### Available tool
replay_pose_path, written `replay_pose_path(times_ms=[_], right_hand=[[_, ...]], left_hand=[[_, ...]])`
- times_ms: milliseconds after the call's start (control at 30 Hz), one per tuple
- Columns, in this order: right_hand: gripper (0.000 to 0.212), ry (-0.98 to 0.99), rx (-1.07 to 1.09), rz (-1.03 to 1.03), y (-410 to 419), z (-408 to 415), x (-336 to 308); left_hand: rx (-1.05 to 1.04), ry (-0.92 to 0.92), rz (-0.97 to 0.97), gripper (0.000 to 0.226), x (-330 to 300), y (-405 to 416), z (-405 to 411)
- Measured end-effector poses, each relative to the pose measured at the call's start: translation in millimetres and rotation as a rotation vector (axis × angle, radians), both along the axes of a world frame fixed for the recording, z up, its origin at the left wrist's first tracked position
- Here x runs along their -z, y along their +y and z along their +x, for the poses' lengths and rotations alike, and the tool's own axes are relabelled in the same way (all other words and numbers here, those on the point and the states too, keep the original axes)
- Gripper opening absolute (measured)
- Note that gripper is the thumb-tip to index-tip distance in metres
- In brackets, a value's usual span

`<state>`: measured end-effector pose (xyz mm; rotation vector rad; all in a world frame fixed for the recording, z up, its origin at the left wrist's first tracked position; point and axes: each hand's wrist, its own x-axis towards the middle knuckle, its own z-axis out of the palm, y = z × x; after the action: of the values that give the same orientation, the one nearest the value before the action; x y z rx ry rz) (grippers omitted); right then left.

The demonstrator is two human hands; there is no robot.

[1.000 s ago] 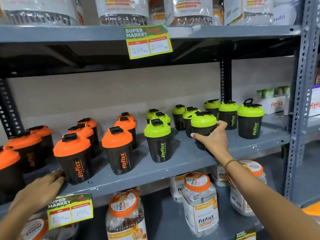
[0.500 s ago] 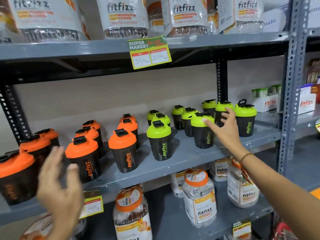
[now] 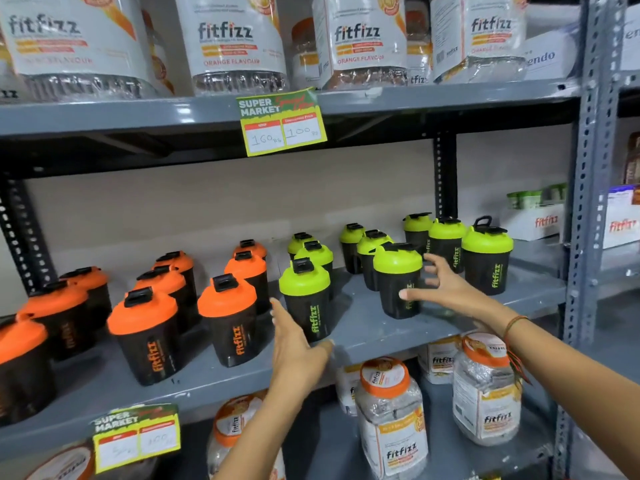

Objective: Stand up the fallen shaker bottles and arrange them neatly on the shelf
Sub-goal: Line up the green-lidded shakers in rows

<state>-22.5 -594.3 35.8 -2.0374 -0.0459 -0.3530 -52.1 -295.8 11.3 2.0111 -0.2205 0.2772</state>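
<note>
Both hands point(image 3: 446, 289) moved in toward green-lidded shakers point(image 3: 306, 299).

I see big fitfizz jars point(image 3: 239, 43) lined along top shelf, labels reading orange flavour. Yellow price tag point(image 3: 282, 121) hangs from that shelf's edge. Lower tag point(image 3: 136, 436) blurred, clipped to edge below. Clear jars point(image 3: 391, 417) with orange lids on bottom level. White fitfizz box point(image 3: 535, 221) far right, green-capped tubs point(image 3: 524, 199) on top.
</note>
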Motion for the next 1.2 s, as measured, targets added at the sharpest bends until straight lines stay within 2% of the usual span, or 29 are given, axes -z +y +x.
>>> replay_pose_path(times_ms=[100,267,333,433,533,800,1033,1100,1200], right_hand=[[0.131,0.064,-0.141,-0.006,-10.9,17.4,6.7],[0.119,0.076,-0.306,-0.042,-24.5,40.2,13.0],[0.108,0.053,-0.363,-0.038,-26.4,44.6,13.5],[0.091,0.011,-0.385,-0.012,-26.9,47.7,16.9],[0.082,-0.034,-0.363,-0.027,-26.9,48.3,18.5],[0.096,-0.079,-0.3,-0.102,-35.2,48.6,21.0],[0.102,-0.079,-0.328,-0.12,-39.4,47.9,18.8],[0.108,-0.049,-0.395,-0.042,-44.7,49.0,18.8],[0.103,-0.071,-0.447,0.364,-57.1,52.1,12.0]], left_hand=[[-0.083,0.038,-0.107,0.125,-3.9,-2.4,23.6],[-0.171,0.074,-0.156,0.106,-2.7,-2.8,50.7],[-0.191,0.069,-0.16,0.103,-2.1,-7.8,53.9],[-0.161,0.044,-0.175,0.104,0.7,-19.2,56.4],[-0.147,0.015,-0.158,0.1,1.6,-33.2,56.3],[-0.276,-0.077,-0.025,0.087,3.4,-55.8,55.3],[-0.255,-0.111,-0.009,0.093,6.2,-54.4,54.3],[-0.15,-0.072,-0.115,0.101,3.6,-49.4,53.2],[-0.025,-0.022,-0.353,0.102,-8.3,-35.3,50.5]])
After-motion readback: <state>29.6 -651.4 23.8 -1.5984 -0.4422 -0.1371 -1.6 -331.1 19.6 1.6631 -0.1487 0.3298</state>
